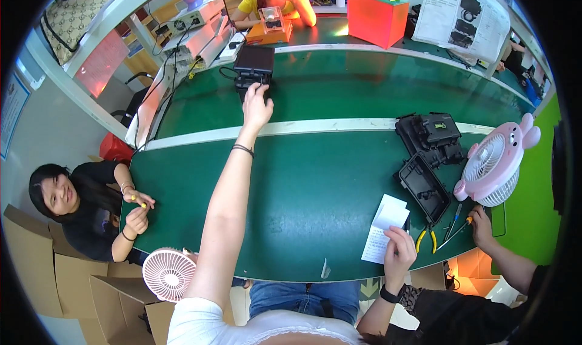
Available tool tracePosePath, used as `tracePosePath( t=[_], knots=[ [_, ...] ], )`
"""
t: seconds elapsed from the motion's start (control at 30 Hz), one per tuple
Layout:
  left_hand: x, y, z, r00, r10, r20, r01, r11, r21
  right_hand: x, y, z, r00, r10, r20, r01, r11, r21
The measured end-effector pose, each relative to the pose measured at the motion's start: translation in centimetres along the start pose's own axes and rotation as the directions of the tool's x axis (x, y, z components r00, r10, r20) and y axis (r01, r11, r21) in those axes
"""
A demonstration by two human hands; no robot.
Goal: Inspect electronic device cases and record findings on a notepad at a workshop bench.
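My left hand (pixel 257 106) reaches far over the white rail, its fingers gripping the near end of a black plastic case (pixel 253 63) on the back strip of the green bench. My right hand (pixel 397 251) is low on the right, fingers curled onto white paper sheets (pixel 379 236). Just beyond it sit an opened black case (pixel 424 187) and another black case unit (pixel 429 138), with yellow-handled pliers (pixel 425 241) and slim tools (pixel 451 224) beside the paper.
Pink fans stand at right (pixel 488 160) and lower left (pixel 170 274). A co-worker (pixel 79 205) leans at the left edge; another's hand (pixel 482 227) touches tools at right. A person in yellow (pixel 298 6) sits behind, near a red box (pixel 376 24). Cartons (pixel 73 278) lie lower left.
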State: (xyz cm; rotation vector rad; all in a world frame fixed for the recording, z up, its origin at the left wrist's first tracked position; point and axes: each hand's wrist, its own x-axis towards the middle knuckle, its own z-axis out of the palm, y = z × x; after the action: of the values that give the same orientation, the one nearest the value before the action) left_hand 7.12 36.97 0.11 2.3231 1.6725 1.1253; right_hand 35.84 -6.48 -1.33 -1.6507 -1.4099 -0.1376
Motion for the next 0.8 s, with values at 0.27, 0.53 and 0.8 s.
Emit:
tracePosePath(
  t=[0.27, 0.53, 0.8],
  knots=[
    [-3.7, 4.5, -4.8, 0.957, -0.287, 0.051, 0.266, 0.789, -0.553, 1.1, -5.9, 3.9, 0.936, 0.154, 0.316, -0.297, 0.828, 0.475],
    [-10.2, 9.1, -9.7, 0.931, -0.332, 0.153, 0.304, 0.469, -0.829, 0.2, -10.8, 12.8, 0.913, -0.008, 0.409, -0.242, 0.796, 0.555],
    [-21.2, 14.1, -10.6, 0.975, -0.073, 0.212, 0.219, 0.512, -0.831, -0.6, -13.5, 16.3, 0.943, 0.093, 0.319, -0.281, 0.737, 0.615]
  ],
)
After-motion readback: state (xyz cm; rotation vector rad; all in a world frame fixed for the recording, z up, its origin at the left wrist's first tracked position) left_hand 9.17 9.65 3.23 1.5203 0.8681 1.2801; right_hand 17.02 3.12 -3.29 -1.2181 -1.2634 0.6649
